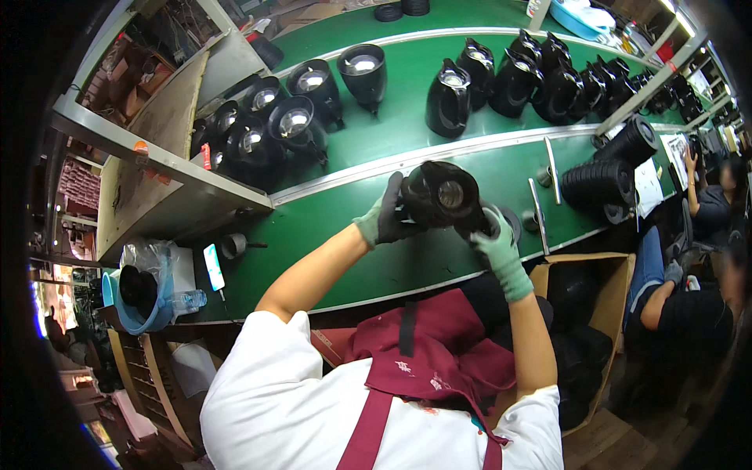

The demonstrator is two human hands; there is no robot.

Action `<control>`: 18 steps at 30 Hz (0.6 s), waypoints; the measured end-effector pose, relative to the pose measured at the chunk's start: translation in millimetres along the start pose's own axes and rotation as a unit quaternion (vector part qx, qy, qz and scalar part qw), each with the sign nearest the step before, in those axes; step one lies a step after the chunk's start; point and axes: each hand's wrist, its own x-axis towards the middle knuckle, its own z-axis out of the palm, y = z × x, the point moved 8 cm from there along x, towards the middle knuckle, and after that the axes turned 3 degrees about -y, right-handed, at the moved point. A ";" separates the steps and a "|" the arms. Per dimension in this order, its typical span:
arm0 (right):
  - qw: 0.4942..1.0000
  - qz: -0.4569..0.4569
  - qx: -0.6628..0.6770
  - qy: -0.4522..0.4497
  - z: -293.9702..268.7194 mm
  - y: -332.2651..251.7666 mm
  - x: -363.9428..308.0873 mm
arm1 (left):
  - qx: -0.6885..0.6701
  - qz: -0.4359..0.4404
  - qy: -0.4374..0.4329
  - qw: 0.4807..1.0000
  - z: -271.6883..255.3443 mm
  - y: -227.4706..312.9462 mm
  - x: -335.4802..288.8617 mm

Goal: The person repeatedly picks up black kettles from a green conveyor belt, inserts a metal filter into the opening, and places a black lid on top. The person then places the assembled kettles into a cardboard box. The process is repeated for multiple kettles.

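Observation:
Over the green workbench I hold a black jug (429,186) tilted, its round mouth facing up toward me. My left hand (389,213), in a green glove with dark palm and fingers, is closed round the jug's left side. At its lower right, my right hand (497,239), gloved alike, grips a dark part of the jug; the glove hides exactly which part. Behind my hands, on the far side of a pale rail, a black jug (449,100) stands upright beside several similar ones. To their left are black jug bodies (363,72) with shiny silvery openings facing up.
Stacked black ring-shaped parts (599,182) lie at the right, near metal bars (538,215). An open cardboard box (623,274) with black items stands by my right arm. At left are a lit phone (213,268) and a blue basin (160,309). Co-workers sit far right.

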 end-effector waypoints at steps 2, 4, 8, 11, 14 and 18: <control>0.944 0.115 0.298 0.079 23.8 26.2 35.5 | -0.079 0.000 0.120 0.990 -28.6 10.1 22.1; 0.931 0.151 0.293 0.154 39.9 46.3 70.2 | -0.080 0.063 0.119 0.988 -35.9 27.2 42.6; 0.916 0.141 0.263 0.267 45.3 79.6 141.4 | 0.022 0.194 0.001 0.981 -24.7 76.3 86.6; 0.945 0.118 0.189 0.240 48.6 85.8 194.0 | 0.228 0.199 0.106 0.947 -50.2 127.5 105.5; 0.946 -0.021 0.144 0.289 50.3 65.5 223.4 | 0.628 0.484 0.352 0.498 -39.0 233.6 61.1; 0.948 0.055 0.013 0.313 52.1 69.0 260.5 | 0.733 0.388 0.355 0.431 -70.1 325.5 90.1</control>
